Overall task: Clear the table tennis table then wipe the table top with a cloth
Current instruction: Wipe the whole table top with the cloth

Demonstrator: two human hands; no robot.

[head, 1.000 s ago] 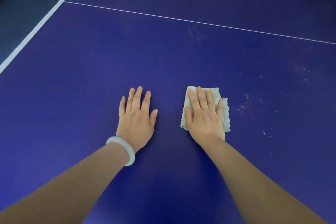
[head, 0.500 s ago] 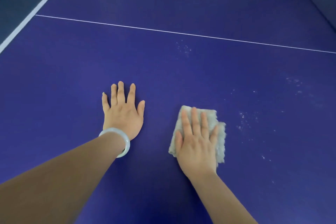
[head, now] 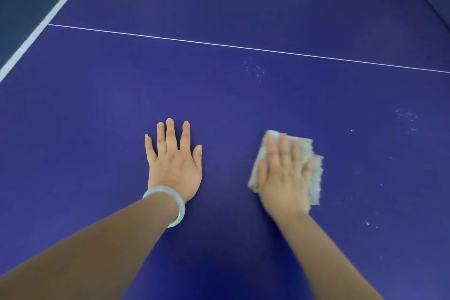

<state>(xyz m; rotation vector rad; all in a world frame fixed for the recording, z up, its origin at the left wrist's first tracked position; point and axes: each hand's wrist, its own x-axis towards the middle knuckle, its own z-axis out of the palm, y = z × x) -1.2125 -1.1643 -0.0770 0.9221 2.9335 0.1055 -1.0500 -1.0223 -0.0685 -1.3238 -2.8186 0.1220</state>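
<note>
Both hands lie flat with straight fingers on the blue counter [head: 219, 95]. The left hand [head: 174, 165] rests bare. The right hand [head: 285, 178], blurred, presses a folded grey cloth [head: 316, 173], with white specks [head: 405, 114] further right.

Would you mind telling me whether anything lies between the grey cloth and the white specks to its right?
Nothing visible does: the folded grey cloth under the right hand has only bare blue table top between it and the white specks.
</note>
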